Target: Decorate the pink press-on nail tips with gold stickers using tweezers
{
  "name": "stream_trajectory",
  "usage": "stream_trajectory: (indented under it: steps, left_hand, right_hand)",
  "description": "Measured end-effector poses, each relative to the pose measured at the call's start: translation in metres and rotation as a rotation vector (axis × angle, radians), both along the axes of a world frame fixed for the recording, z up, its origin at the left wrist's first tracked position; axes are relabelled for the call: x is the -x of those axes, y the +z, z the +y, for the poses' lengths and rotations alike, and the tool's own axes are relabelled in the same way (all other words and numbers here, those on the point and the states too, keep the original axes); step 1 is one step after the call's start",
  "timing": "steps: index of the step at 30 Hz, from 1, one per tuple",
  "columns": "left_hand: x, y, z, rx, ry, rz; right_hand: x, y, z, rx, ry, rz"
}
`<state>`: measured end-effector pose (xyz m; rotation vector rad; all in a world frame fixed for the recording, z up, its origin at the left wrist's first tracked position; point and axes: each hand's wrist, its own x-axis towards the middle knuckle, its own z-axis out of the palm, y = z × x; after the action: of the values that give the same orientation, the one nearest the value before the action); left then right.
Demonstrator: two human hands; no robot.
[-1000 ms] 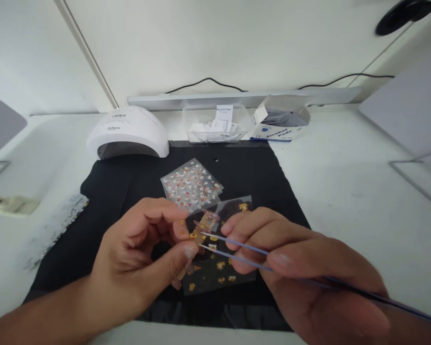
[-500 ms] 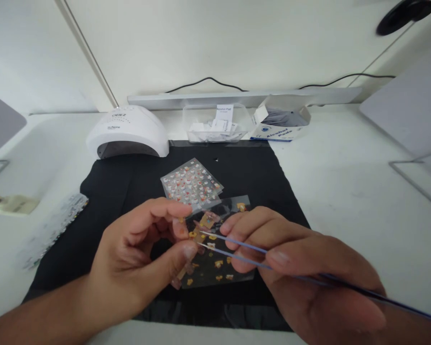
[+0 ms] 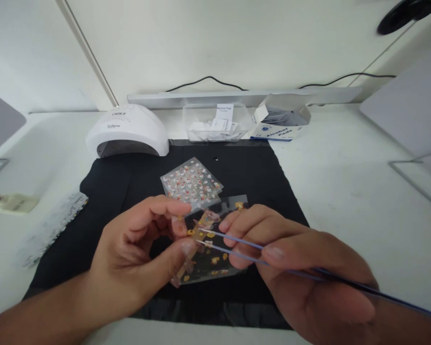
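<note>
Head view: tweezers point(image 3: 233, 244) are thin, blue-grey, w/ two slim prongs. Long axis runs from lower right to upper left, tips pointing at left hand point(image 3: 136, 263). Right hand point(image 3: 294, 273) pinches the tweezers, held above the black mat point(image 3: 251, 177). Left hand pinches a clear sticker sheet point(image 3: 210, 261) w/ yellow stickers. Tweezers' back end is cut off at frame edge; what the tips grip is hard to see.

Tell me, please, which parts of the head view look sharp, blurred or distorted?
Head view: the nail lamp and black mat are fairly sharp; the right hand close to the lens is soft; the tweezers stay readable; wide-angle distortion bends the table edges; lighting is even, with faint shadows.
</note>
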<state>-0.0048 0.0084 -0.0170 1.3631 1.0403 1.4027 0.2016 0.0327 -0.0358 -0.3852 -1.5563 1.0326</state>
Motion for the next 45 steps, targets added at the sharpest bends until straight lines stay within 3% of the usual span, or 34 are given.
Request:
stream_trajectory:
  steps: [8,14,17,21,31,36,40,45]
  left_hand:
    - [0.003,-0.003,0.002,-0.020,-0.052,0.003]
    - [0.017,-0.005,0.019,-0.208,-0.158,0.039]
    - [0.022,-0.005,0.025,-0.254,-0.156,0.065]
    - [0.023,-0.005,0.025,-0.270,-0.156,0.070]
    - [0.023,-0.005,0.025,-0.232,-0.131,0.081]
    - [0.024,-0.005,0.024,-0.210,-0.061,0.121]
    - [0.026,-0.005,0.027,-0.220,-0.037,0.132]
    - [0.029,-0.008,0.028,-0.217,-0.040,0.144]
  right_hand:
    - [0.009,0.004,0.000,0.034,-0.069,0.070]
    - [0.022,0.016,0.011,0.122,-0.247,0.146]
    - [0.023,0.013,0.020,0.091,-0.222,0.185]
    - [0.022,0.006,0.027,-0.088,-0.182,0.214]
    - [0.019,0.012,0.029,-0.044,-0.179,0.170]
    - [0.016,0.014,0.023,0.157,-0.216,0.148]
    - [0.015,0.007,0.029,-0.007,-0.174,0.229]
    - [0.015,0.001,0.038,-0.015,-0.180,0.280]
